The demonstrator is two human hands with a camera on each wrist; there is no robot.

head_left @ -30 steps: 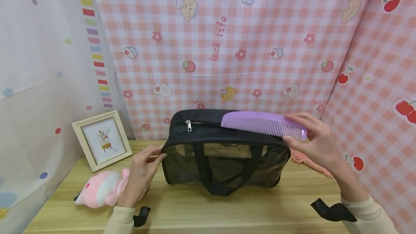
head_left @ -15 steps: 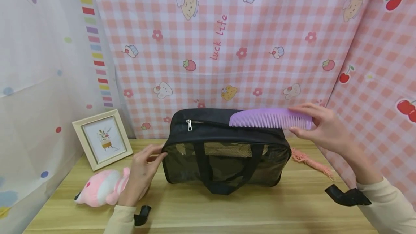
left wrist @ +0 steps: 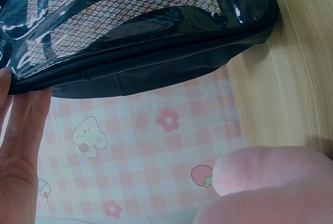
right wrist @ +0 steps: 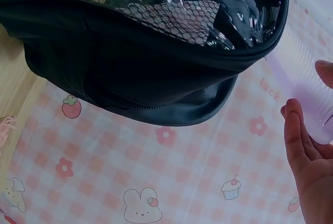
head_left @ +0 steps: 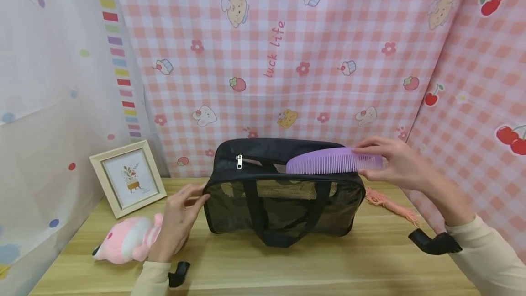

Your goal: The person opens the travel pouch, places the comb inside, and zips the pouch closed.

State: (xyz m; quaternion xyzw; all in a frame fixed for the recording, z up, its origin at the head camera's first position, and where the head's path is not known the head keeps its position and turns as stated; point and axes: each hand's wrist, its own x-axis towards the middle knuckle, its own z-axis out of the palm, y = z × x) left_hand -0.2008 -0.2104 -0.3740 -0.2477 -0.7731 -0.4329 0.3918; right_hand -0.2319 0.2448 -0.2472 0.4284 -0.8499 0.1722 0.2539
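A black toiletry bag (head_left: 283, 207) with a see-through front stands on the table, its top zipper unzipped and the metal zipper pull (head_left: 239, 161) at the left. My left hand (head_left: 179, 218) pinches the bag's upper left front edge; in the left wrist view the fingers (left wrist: 23, 125) lie behind that edge. My right hand (head_left: 400, 163) holds a purple comb (head_left: 324, 161) by its right end, thumb below and fingers above. The comb lies level, teeth down, over the opening's right part, its lower edge close to the front rim. In the right wrist view the comb (right wrist: 307, 88) is partly hidden behind the bag.
A framed picture (head_left: 128, 178) stands at the back left, with a pink plush toy (head_left: 127, 240) lying in front of it. Coral-coloured yarn or cord (head_left: 390, 204) lies right of the bag. Checked cloth (head_left: 296, 95) hangs behind the wooden table (head_left: 312, 268).
The comb first shifted right and up, then came down and slightly left, nearer the bag's front rim. The bag's opening now gapes wider. My left hand keeps its pinch.
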